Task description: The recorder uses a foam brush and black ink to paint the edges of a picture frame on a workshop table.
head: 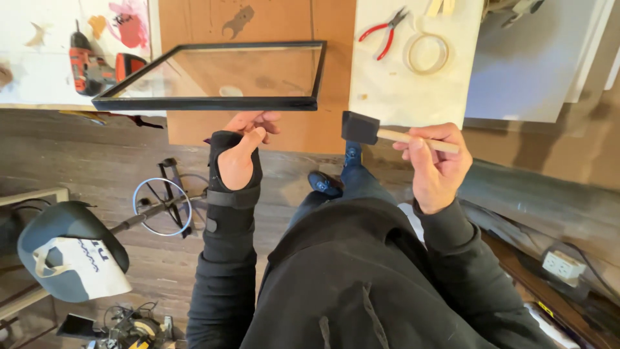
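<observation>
Two hands: one black frame, one foam brush.

Person, seen from above. Torso: black hooded sweatshirt, hood folded at the neck, two drawcords hanging down the front. Sleeves: long, black, reaching both wrists. Left hand: black wrist brace covering palm and wrist, thumb and fingers left free, one wide strap wrapped across the wrist, a small round fastener below it. Right hand: bare, no glove or brace. Legs: blue jeans. Feet: dark blue shoes.
</observation>
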